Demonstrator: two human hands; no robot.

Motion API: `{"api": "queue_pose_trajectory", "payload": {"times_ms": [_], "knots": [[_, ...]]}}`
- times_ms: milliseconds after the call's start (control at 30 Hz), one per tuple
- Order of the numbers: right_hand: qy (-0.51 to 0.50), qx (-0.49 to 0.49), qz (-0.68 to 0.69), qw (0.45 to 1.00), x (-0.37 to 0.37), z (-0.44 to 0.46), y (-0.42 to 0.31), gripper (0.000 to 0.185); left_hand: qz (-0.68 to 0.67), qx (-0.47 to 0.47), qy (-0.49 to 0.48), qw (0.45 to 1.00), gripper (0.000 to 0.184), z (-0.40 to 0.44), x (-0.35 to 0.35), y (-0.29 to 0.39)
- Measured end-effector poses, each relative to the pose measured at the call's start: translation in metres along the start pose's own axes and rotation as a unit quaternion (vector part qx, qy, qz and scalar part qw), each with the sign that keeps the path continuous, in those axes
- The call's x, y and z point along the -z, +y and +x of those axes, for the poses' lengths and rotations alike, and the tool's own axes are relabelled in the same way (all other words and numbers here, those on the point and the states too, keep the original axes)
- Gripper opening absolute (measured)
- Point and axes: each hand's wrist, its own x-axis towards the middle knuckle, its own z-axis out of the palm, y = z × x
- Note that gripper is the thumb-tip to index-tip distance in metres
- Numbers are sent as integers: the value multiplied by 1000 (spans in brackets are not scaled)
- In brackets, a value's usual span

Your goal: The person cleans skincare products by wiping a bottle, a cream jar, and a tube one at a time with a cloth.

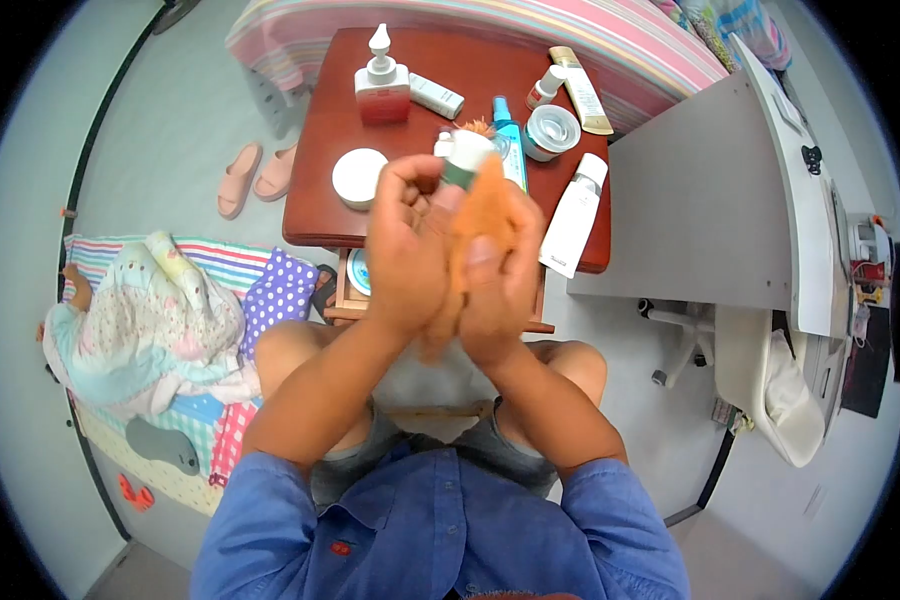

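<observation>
My left hand (407, 235) is closed around a small container with a white top and a dark green band (460, 174), held tilted above the front of the table. My right hand (507, 285) grips an orange cloth (482, 215), which is pressed against the container's side and blurred by motion. Fingers and cloth hide most of the container's body. Just left of my left hand is a round white jar (358, 178). Beyond the hands are a blue spray bottle (508, 140) and a clear lidded jar (551, 132).
On the red-brown table (315, 205) stand a pump bottle (381, 90), a white tube (436, 96), a small white-capped bottle (546, 88), a gold tube (582, 90) and a large white tube (574, 215). An open drawer (352, 300) juts toward my knees. A grey desk side (685, 190) is at right.
</observation>
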Motion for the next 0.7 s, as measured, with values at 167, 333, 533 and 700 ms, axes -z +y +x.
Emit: {"api": "queue_pose_trajectory", "payload": {"times_ms": [167,333,533,700], "knots": [[-14,151,-230,961,4,5,12,38,-142,78,11,987,26,-5,-1,-11],[66,14,-87,994,21,38,-14,31,-72,74,-86,991,30,-24,-9,-17],[-3,80,-189,979,4,10,4,29,59,27,-4,998,30,-6,10,-9],[-85,93,-188,974,-6,0,12,28,45,-37,39,998,29,3,21,-5]]}}
